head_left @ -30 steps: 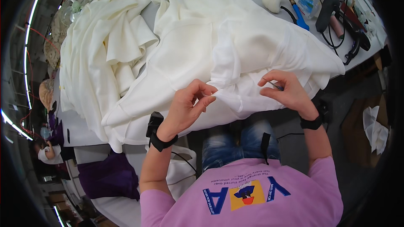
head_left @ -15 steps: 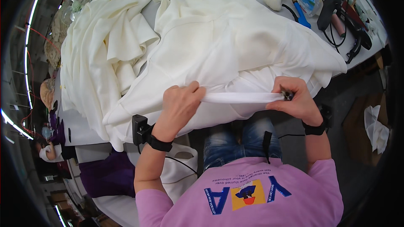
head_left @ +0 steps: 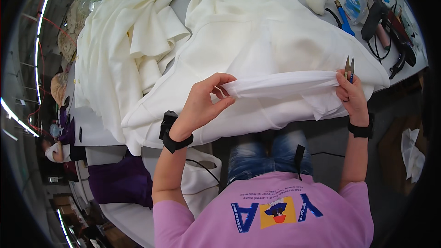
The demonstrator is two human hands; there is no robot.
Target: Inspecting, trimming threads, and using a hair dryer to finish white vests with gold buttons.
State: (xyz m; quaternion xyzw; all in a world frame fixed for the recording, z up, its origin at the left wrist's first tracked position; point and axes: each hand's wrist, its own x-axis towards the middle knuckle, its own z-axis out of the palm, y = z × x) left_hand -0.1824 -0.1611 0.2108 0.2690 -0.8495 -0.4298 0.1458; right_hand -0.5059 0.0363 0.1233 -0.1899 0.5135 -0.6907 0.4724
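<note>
Across the upper half of the frame, a pale grey tabletop (head_left: pixel 94 133) carries a white sleeveless garment (head_left: pixel 229 41), spread from the centre towards the right edge. From where I stand, a heap of white cloth (head_left: pixel 110 55) fills its upper left. Right of centre, a strip of thin white lining (head_left: pixel 285 85) spans both hands, gathered lengthwise. The left hand (head_left: pixel 229 89) is half curled at the strip's left end, thumb and forefinger apart; I cannot tell how firmly it grips. The right hand (head_left: pixel 345 80) is closed around small scissors (head_left: pixel 347 66), points upward, its thumb at the strip's other end. I'd call this step drawing the lining out straight; the next move calls for even tension, with the blades kept off the fabric.
</note>
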